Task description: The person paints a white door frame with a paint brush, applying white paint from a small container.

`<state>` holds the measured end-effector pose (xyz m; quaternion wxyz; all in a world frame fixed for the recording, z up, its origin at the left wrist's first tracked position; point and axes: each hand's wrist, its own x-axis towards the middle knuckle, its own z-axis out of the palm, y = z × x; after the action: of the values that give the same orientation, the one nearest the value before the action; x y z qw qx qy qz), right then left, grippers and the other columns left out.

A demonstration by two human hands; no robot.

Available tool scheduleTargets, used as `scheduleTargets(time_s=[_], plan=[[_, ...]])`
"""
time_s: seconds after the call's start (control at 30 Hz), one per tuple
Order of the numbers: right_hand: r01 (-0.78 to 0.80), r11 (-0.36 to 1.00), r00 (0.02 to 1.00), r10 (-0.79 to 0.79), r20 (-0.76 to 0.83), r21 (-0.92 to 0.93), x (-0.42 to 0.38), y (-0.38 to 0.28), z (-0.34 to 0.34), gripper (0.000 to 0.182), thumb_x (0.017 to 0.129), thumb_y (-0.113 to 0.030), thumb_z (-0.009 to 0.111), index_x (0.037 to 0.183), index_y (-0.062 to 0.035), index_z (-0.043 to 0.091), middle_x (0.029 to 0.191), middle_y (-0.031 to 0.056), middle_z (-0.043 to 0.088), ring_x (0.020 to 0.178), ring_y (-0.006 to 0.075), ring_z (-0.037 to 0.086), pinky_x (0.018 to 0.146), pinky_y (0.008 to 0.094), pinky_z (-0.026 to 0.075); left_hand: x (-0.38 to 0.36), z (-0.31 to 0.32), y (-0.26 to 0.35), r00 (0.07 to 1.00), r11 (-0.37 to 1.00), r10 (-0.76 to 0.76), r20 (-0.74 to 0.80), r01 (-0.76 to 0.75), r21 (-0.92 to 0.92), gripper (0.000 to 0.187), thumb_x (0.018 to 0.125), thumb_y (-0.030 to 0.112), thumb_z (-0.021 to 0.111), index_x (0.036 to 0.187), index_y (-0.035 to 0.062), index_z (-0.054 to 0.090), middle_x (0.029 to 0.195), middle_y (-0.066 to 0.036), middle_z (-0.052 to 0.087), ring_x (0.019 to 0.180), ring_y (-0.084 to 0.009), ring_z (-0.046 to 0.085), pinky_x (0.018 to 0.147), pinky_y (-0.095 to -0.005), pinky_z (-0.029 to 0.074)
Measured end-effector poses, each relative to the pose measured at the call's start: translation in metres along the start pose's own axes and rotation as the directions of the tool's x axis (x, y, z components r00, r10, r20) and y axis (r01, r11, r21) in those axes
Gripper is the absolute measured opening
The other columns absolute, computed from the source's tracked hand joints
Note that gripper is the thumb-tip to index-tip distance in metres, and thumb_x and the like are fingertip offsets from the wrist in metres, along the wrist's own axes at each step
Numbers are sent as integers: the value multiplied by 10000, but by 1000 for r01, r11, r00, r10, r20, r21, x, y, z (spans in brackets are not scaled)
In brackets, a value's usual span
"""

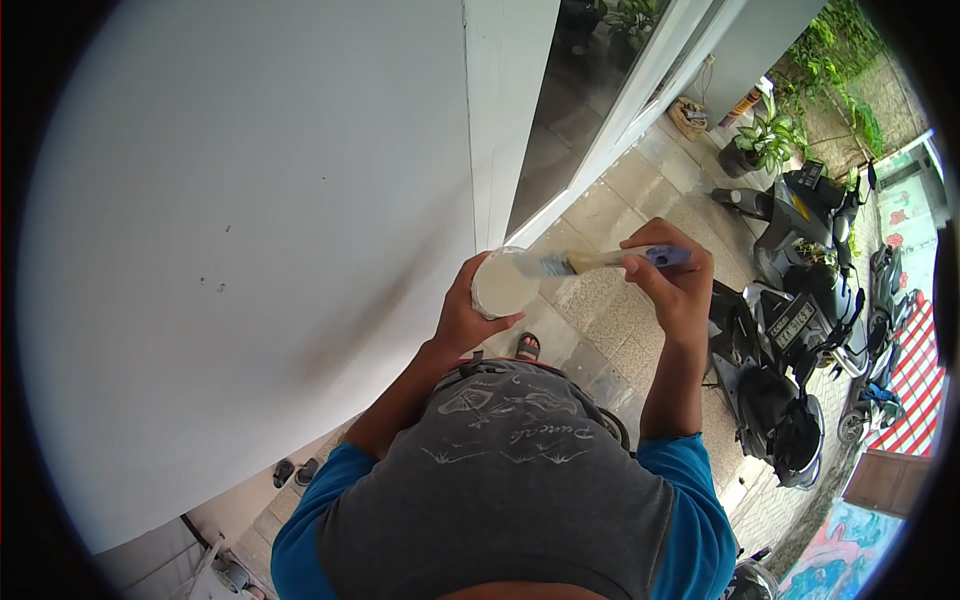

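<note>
White round cup: held in front of the torso, beside the white flat wall panel; nearly filled, as far as can be judged, with cream-coloured smooth content.
Cup handling: judged light to moderate in weight, thin-walled, probably easily squeezed; spill risk if tilted; best gripped around the side, below the rim, with the opening kept up. Wall material cannot be told.
Flat brush with pale bristles and purple-blue handle: held roughly level, bristle end over or at the cup's right edge; motion-blurred, so contact with the content cannot be confirmed.
Brush handling: judged light; handle stiff, bristles soft and bendable, possibly slippery if wet; best taken by the handle, well behind the bristles.
Left hand: curled around the cup's side, thumb at the near side, fingers partly hidden; cup firmly enclosed.
Right hand: closed in a pinch on the brush handle, thumb below, fingers above; nothing else seen in it.
Grey shirt with blue sleeves: white line print on the front; cursive word read as "Puncak", not fully certain.
Dark parked motorbikes: plates fitted, characters too small to be read reliably.
Cup and brush labels: no brand or writing made out.
</note>
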<state>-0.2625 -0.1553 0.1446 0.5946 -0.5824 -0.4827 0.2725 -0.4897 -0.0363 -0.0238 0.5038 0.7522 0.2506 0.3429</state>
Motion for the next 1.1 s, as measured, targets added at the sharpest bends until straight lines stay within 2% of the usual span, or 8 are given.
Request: scheduleTargets(time_s=[0.07,0.17,0.23,0.33,0.37,0.4,0.47,1.1], plan=[[-43,998,999,43,0,52,-1,-4,5,158,784,-29,776,891,32,678,808,42,630,728,89,564,658,229,425,1,0,0,1000,1000,11,-14,-11,-19,949,614,169,920,1385,39,382,1312,-151,526,1211,-270,548,1011,-385,454],[42,995,999,-39,34,-94,-1,-8,23,166,790,-55,777,897,22,676,808,59,643,692,102,572,629,240,433,4,1,6,1000,999,29,-5,-29,-32,966,596,171,932,1384,42,388,1313,-149,527,1211,-272,548,1016,-385,451],[191,920,980,-158,122,-342,5,-9,39,164,794,-62,769,909,3,673,798,78,647,648,146,589,596,265,451,6,1,11,997,997,81,1,-81,-7,975,588,165,938,1385,46,390,1316,-146,524,1211,-273,544,1011,-388,456],[210,910,966,-138,216,-358,10,5,58,173,778,-72,777,899,-15,666,767,83,631,611,191,582,563,295,457,9,3,11,997,990,75,3,-74,-122,971,593,156,936,1389,54,389,1321,-142,519,1213,-274,541,1007,-389,462],[215,874,959,-106,262,-436,13,6,61,169,779,-114,775,869,-29,659,748,79,628,617,233,593,570,327,464,10,3,11,995,985,102,-19,-104,-140,921,589,72,917,1371,78,429,1328,-115,518,1223,-247,533,1020,-360,450],[212,874,961,-104,258,-438,16,7,63,169,779,-114,775,869,-29,659,748,79,628,617,233,593,570,327,464,11,2,12,995,985,102,-15,-103,-141,921,589,72,917,1371,78,429,1328,-115,518,1223,-247,533,1020,-360,450],[336,784,927,-177,330,-523,19,9,66,166,784,-158,761,854,-47,661,754,74,640,636,265,607,600,361,475,11,0,12,995,990,99,-18,-101,-100,924,586,75,920,1370,82,431,1340,-115,510,1219,-249,535,1015,-364,456],[401,725,884,-144,446,-561,25,25,75,192,745,-182,797,855,-50,709,779,82,676,687,278,626,683,369,490,12,-4,12,995,990,96,-29,-99,-102,916,590,82,916,1366,74,428,1337,-123,507,1220,-261,532,1022,-372,450]])
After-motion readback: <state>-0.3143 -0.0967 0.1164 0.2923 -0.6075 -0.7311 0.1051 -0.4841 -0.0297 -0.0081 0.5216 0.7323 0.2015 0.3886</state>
